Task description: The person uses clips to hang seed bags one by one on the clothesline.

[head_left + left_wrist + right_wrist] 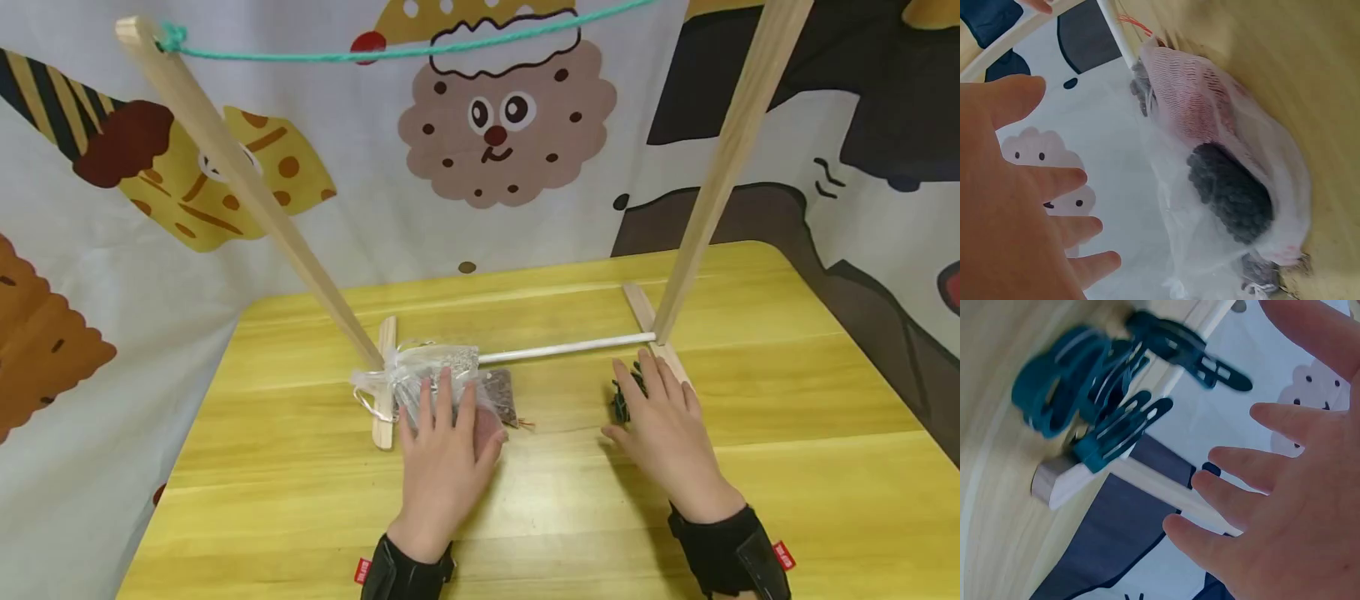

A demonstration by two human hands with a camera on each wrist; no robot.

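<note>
Lying at eleven o'clock from the person: sheer bags, left hand over them, fingers spread, nothing pinched. Dark green clips at one o'clock, right hand beside, fingers also spread. Contact: can't tell from where I stand. Risk: one bag overlaps the wooden foot, so a careless pull might snag and tip the post; bunched clips could interlock and scatter.

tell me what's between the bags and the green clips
In the head view, mostly bare tabletop lies between the bags and the green clips, with orange strands beside the bags and the white rod running behind.
</note>
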